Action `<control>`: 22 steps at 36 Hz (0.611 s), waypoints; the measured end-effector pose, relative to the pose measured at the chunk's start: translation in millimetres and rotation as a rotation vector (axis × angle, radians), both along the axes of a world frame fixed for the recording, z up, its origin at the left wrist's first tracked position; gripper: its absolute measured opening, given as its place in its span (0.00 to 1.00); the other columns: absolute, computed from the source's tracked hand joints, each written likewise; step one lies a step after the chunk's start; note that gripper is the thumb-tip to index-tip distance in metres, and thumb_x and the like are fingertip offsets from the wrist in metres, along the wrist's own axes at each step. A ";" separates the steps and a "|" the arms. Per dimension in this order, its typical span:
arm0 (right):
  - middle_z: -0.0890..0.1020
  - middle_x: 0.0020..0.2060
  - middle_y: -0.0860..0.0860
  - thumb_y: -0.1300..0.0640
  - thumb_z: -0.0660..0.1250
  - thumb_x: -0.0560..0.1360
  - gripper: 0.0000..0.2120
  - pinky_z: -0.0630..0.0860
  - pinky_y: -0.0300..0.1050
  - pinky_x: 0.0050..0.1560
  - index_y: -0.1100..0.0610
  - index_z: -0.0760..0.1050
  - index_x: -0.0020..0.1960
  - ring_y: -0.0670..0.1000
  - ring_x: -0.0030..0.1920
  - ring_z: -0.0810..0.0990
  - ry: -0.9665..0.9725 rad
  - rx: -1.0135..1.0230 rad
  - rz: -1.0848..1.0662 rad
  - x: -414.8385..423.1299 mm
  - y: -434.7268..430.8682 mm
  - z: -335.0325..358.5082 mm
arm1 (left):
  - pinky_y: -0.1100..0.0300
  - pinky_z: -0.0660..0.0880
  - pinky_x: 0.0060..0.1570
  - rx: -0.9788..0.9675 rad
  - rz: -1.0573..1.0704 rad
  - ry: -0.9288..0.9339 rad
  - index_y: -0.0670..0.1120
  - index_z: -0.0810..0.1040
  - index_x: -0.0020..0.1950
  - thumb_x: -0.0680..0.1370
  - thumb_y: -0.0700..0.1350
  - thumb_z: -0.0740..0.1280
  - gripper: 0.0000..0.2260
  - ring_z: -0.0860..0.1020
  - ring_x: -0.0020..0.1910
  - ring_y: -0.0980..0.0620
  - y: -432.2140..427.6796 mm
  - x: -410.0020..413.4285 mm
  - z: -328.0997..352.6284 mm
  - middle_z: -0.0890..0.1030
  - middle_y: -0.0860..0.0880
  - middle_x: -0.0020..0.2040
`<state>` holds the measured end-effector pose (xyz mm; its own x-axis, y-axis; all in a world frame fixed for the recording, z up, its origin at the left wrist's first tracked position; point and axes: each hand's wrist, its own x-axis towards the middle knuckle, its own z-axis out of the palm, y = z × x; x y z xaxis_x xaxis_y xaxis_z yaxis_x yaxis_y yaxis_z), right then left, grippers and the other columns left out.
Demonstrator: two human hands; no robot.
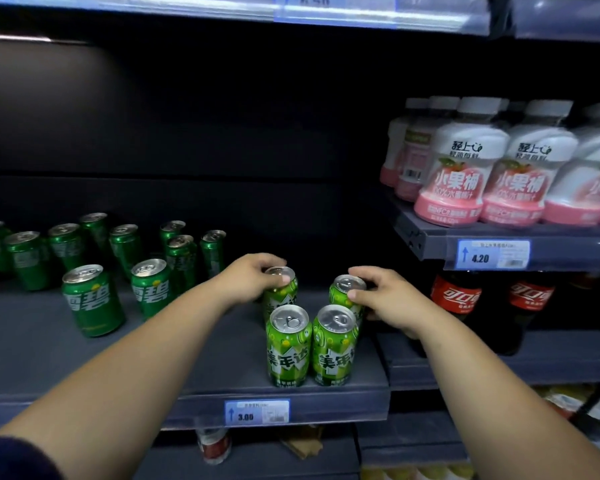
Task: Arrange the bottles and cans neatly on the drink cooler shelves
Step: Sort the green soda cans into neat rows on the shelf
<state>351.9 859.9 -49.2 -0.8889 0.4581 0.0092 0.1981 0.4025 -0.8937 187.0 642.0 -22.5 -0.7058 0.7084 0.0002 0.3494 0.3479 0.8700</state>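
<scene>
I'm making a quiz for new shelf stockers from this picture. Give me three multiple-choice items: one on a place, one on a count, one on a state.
1. Where do the pink-and-white bottles stand?
A. on the shelf above the cola bottles
B. on the floor
C. in a basket

2. How many light green cans are there?
A. two
B. four
C. seven

3. What is the left hand doing?
A. hanging idle
B. gripping the rear left light green can
C. pointing upward

Answers:
1 A, they stand right over the red-labelled bottles.
2 B, two in front, two behind.
3 B, its fingers curl over that can's top.
</scene>
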 end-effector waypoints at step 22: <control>0.84 0.54 0.48 0.48 0.74 0.66 0.19 0.79 0.58 0.61 0.45 0.80 0.56 0.51 0.56 0.83 0.007 0.027 0.101 -5.9 -29.2 10.8 | 0.54 0.78 0.59 -0.014 -0.145 0.034 0.51 0.79 0.63 0.76 0.47 0.73 0.15 0.81 0.57 0.54 -6.5 15.2 -5.2 0.82 0.53 0.57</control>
<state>346.0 830.7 -38.3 -0.9305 0.3652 0.0271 0.1487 0.4442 -0.8835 202.1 635.5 -27.7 -0.5959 0.8029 0.0121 0.4263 0.3036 0.8521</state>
